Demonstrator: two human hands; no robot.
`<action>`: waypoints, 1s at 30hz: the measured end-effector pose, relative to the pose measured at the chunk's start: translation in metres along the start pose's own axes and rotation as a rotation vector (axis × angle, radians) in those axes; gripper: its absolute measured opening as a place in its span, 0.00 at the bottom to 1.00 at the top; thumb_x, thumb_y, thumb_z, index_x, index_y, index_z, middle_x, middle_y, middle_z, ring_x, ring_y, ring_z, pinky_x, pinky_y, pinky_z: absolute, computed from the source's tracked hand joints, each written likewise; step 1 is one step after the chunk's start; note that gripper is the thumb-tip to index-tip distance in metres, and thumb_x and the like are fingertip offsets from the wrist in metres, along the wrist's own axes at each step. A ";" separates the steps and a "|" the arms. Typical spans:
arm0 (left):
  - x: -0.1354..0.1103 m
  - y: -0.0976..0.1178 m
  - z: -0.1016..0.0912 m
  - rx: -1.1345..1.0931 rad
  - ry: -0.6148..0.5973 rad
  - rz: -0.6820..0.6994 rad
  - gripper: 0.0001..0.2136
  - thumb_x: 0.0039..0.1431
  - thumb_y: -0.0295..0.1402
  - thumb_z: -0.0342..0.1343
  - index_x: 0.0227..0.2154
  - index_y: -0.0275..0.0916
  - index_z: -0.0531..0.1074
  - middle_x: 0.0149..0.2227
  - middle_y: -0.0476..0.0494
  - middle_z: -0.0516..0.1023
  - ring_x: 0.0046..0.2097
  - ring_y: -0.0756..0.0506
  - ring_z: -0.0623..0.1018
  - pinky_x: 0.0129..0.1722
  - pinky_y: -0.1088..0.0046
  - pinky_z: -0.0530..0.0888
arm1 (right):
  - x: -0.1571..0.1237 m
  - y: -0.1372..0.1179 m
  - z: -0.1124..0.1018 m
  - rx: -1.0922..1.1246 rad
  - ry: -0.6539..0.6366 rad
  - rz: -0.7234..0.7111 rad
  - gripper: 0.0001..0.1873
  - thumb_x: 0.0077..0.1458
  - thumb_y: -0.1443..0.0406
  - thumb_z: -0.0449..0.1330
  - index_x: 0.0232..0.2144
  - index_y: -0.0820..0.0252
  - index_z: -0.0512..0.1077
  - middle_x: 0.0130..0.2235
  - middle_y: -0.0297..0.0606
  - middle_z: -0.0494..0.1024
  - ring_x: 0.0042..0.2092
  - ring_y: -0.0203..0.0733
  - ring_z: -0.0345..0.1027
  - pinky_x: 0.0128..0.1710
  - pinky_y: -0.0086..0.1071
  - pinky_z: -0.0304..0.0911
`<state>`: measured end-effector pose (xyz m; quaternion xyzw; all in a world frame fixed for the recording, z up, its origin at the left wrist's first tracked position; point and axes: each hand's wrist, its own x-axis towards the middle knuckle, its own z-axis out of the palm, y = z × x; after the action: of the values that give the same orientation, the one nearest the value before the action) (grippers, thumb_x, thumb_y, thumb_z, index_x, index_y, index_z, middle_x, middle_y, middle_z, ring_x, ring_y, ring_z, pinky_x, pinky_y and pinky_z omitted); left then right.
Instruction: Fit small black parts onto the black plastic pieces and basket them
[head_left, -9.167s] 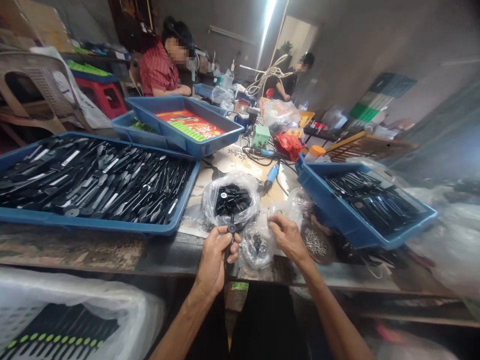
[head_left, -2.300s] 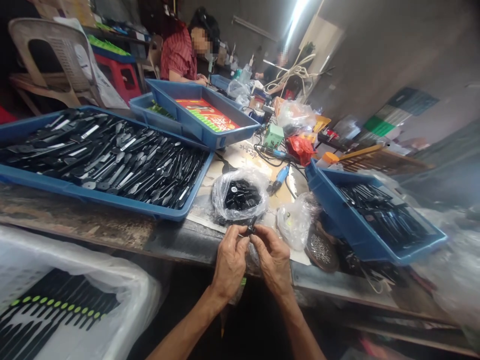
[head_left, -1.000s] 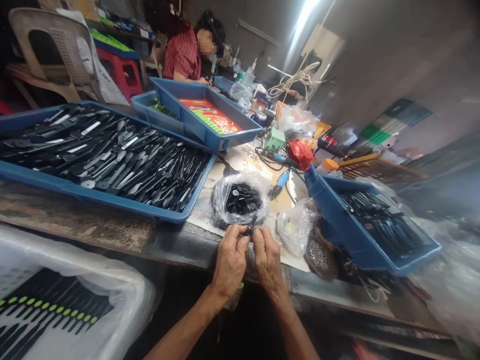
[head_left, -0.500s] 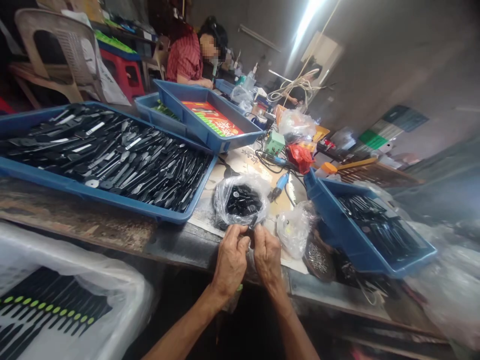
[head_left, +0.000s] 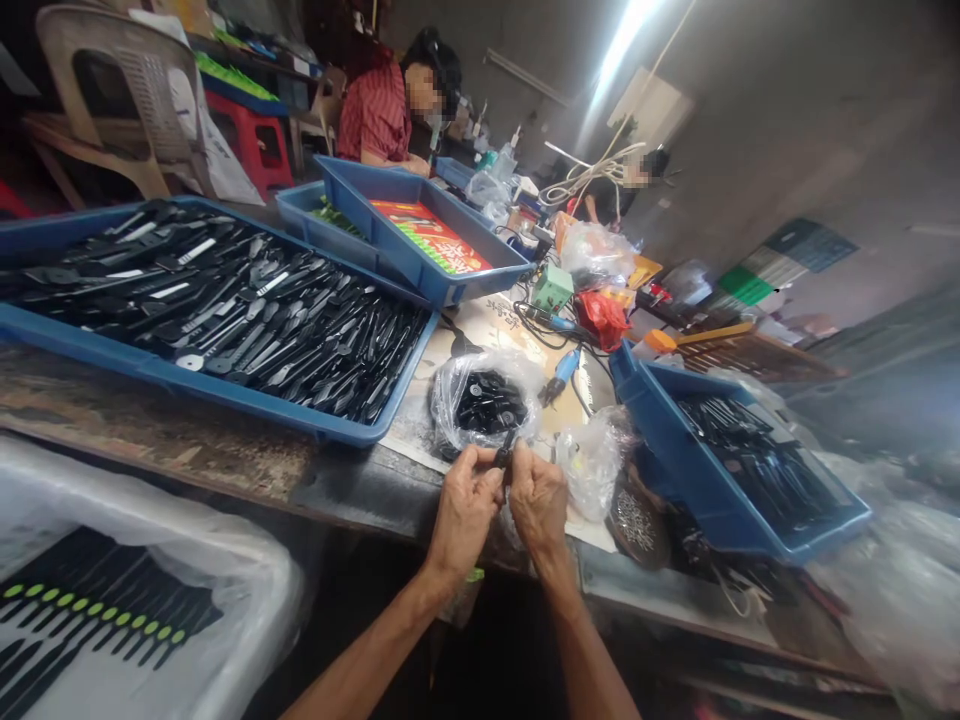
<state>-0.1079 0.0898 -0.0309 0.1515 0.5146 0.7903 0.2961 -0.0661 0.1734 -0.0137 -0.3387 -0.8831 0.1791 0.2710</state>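
Left hand [head_left: 463,517] and right hand [head_left: 537,508] pinch a small black part [head_left: 507,453] together; a clear bag of black parts [head_left: 480,412] sits just ahead

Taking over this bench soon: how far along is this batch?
Looks done: the black pieces filling the blue tray and the white-wrapped crate. In hand: the left hand and right hand pinch one small black part. Left, apparently: the black parts in the clear plastic bag.

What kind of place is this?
Probably a small workshop where things are made by hand. A blue tray is heaped with black plastic parts, there's a corded blue tool, and another person sits working nearby.
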 end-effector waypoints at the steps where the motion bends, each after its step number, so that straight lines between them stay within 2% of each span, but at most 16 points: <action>1: 0.001 0.000 0.000 -0.050 -0.016 -0.032 0.06 0.54 0.32 0.51 0.34 0.37 0.65 0.21 0.54 0.63 0.22 0.54 0.63 0.21 0.80 0.61 | 0.001 0.000 0.000 -0.001 -0.019 0.000 0.29 0.60 0.53 0.38 0.13 0.59 0.59 0.15 0.36 0.63 0.20 0.35 0.48 0.23 0.32 0.42; 6: 0.002 0.003 -0.001 -0.272 -0.044 -0.135 0.07 0.51 0.33 0.54 0.32 0.36 0.65 0.23 0.52 0.65 0.24 0.55 0.63 0.20 0.82 0.58 | 0.004 -0.001 -0.004 0.016 -0.106 0.017 0.29 0.59 0.52 0.38 0.13 0.58 0.59 0.16 0.37 0.65 0.20 0.36 0.54 0.23 0.32 0.45; 13: 0.004 0.006 -0.004 -0.364 -0.046 -0.175 0.07 0.50 0.31 0.55 0.31 0.34 0.65 0.24 0.50 0.65 0.25 0.54 0.64 0.20 0.81 0.58 | 0.007 -0.007 -0.011 0.030 -0.244 0.075 0.29 0.60 0.52 0.38 0.14 0.59 0.61 0.18 0.38 0.69 0.23 0.37 0.60 0.26 0.30 0.49; 18: 0.005 0.004 -0.005 -0.424 -0.066 -0.196 0.07 0.50 0.30 0.55 0.31 0.33 0.65 0.24 0.49 0.66 0.25 0.54 0.65 0.20 0.81 0.57 | 0.008 -0.002 -0.015 0.000 -0.270 0.050 0.28 0.60 0.53 0.38 0.15 0.59 0.62 0.20 0.38 0.69 0.24 0.38 0.61 0.27 0.31 0.51; 21: 0.005 0.004 -0.005 -0.450 -0.068 -0.191 0.06 0.50 0.29 0.55 0.31 0.34 0.64 0.25 0.50 0.65 0.25 0.54 0.66 0.20 0.81 0.57 | 0.009 0.004 -0.018 0.038 -0.233 0.037 0.25 0.60 0.54 0.40 0.18 0.59 0.63 0.19 0.36 0.67 0.24 0.37 0.59 0.27 0.31 0.52; 23: 0.004 0.005 -0.005 -0.440 -0.057 -0.186 0.06 0.51 0.29 0.55 0.31 0.34 0.64 0.24 0.51 0.65 0.26 0.54 0.66 0.20 0.81 0.57 | 0.008 0.006 -0.020 0.128 -0.177 -0.015 0.19 0.60 0.57 0.44 0.24 0.60 0.65 0.22 0.35 0.68 0.26 0.37 0.61 0.28 0.30 0.55; 26: 0.003 0.006 -0.005 -0.377 -0.041 -0.164 0.06 0.51 0.30 0.54 0.31 0.35 0.64 0.23 0.52 0.64 0.26 0.54 0.65 0.20 0.81 0.58 | 0.006 0.007 -0.021 0.269 -0.140 -0.181 0.11 0.59 0.63 0.48 0.37 0.62 0.67 0.34 0.39 0.71 0.37 0.39 0.65 0.38 0.32 0.60; 28: 0.002 0.007 -0.005 -0.323 -0.033 -0.148 0.07 0.52 0.31 0.54 0.32 0.34 0.64 0.24 0.51 0.65 0.26 0.54 0.64 0.20 0.81 0.58 | 0.004 0.006 -0.021 0.296 -0.161 -0.282 0.10 0.58 0.66 0.50 0.41 0.62 0.67 0.39 0.41 0.70 0.40 0.39 0.65 0.41 0.33 0.61; 30: 0.002 0.006 -0.005 -0.278 -0.031 -0.129 0.07 0.52 0.32 0.53 0.32 0.35 0.64 0.23 0.51 0.65 0.26 0.54 0.64 0.20 0.80 0.58 | 0.002 0.005 -0.020 0.287 -0.185 -0.345 0.10 0.57 0.69 0.51 0.42 0.62 0.67 0.39 0.41 0.68 0.39 0.38 0.65 0.40 0.32 0.62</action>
<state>-0.1136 0.0856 -0.0275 0.0878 0.4042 0.8309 0.3722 -0.0530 0.1814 0.0002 -0.1230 -0.9144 0.2839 0.2610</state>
